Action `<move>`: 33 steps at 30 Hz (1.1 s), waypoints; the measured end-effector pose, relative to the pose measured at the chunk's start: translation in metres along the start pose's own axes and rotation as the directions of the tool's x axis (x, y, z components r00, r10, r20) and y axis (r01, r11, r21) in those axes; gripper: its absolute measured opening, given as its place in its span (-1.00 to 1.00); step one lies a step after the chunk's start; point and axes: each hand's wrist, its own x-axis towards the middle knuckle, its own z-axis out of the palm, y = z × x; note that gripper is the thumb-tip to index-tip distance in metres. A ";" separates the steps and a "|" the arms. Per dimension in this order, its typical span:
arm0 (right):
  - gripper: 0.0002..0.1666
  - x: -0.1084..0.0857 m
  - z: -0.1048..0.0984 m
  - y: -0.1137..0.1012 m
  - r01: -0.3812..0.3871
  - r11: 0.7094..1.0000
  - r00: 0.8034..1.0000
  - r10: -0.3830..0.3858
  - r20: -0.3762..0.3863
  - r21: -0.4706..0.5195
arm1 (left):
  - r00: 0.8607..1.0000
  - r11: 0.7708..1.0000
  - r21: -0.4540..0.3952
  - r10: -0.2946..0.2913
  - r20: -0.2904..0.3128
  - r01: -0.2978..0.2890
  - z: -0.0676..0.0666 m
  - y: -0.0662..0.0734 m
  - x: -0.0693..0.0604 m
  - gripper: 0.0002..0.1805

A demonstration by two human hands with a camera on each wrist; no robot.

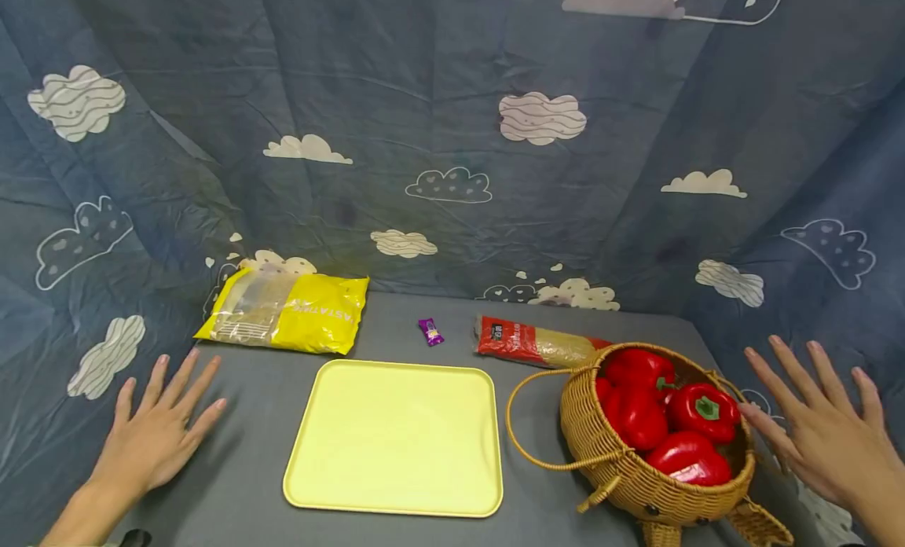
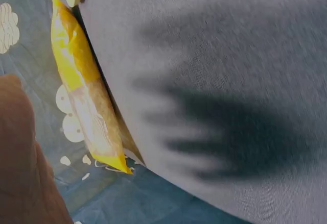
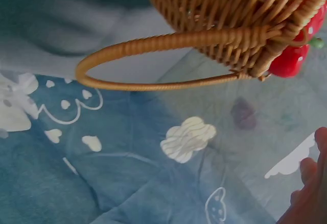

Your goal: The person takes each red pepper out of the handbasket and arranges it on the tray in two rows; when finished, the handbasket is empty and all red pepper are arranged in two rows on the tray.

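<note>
We find the right hand (image 1: 827,429) spread wide, holding nothing, beside the wicker basket (image 1: 601,445) at the worktop's (image 1: 254,405) right edge. The left hand (image 1: 144,441), equally spread and unladen, hangs by the left edge. Red peppers (image 1: 639,413) fill the basket; we advise keeping it level in any grip. Between lies a yellow tray (image 1: 392,437); beyond, a purple packet (image 1: 430,332), a red packet (image 1: 526,343) and, at the far left corner, a yellow bag (image 1: 286,310). Only the right wrist view shows the outer handle (image 3: 153,43) whole.
</note>
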 end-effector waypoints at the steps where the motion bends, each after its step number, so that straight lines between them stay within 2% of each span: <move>1: 0.12 -0.001 0.000 -0.002 0.002 1.000 1.000 -0.002 0.001 -0.001 | 1.000 1.000 -0.006 0.003 0.005 -0.003 0.001 0.001 0.001 -0.18; 5: 0.15 -0.003 0.001 -0.011 0.007 1.000 1.000 -0.007 0.006 -0.006 | 1.000 0.999 -0.040 0.023 0.006 -0.022 0.004 0.004 0.003 -0.13; 9: 0.14 -0.001 -0.001 -0.015 0.043 0.999 0.999 -0.043 -0.017 0.006 | 0.999 0.989 -0.147 0.032 -0.005 -0.032 0.010 0.011 0.004 -0.10; 13: 0.07 0.004 -0.005 -0.019 0.099 0.994 0.994 -0.097 -0.047 0.042 | 0.999 0.956 -0.294 0.028 0.021 -0.021 0.016 0.022 0.003 -0.10; 21: -0.04 0.008 0.001 -0.021 0.205 0.971 0.976 -0.193 -0.100 0.120 | 0.996 0.909 -0.417 0.032 0.078 0.004 0.025 0.035 0.015 -0.15; 24: -0.02 0.008 0.004 -0.022 0.206 0.963 0.978 -0.194 -0.081 0.174 | 0.994 0.869 -0.496 0.052 0.101 0.005 0.031 0.039 0.019 -0.16; 28: -0.02 0.009 0.002 -0.028 0.147 0.947 0.989 -0.148 -0.019 0.286 | 0.983 0.782 -0.622 0.095 0.157 0.024 0.037 0.043 0.026 -0.18; 31: -0.02 0.010 0.001 -0.031 0.117 0.931 0.992 -0.128 0.010 0.346 | 0.968 0.725 -0.686 0.121 0.221 0.066 0.038 0.043 0.032 -0.20; 33: -0.02 0.009 0.002 -0.030 0.109 0.921 0.992 -0.125 0.020 0.375 | 0.952 0.703 -0.703 0.131 0.277 0.108 0.041 0.042 0.037 -0.20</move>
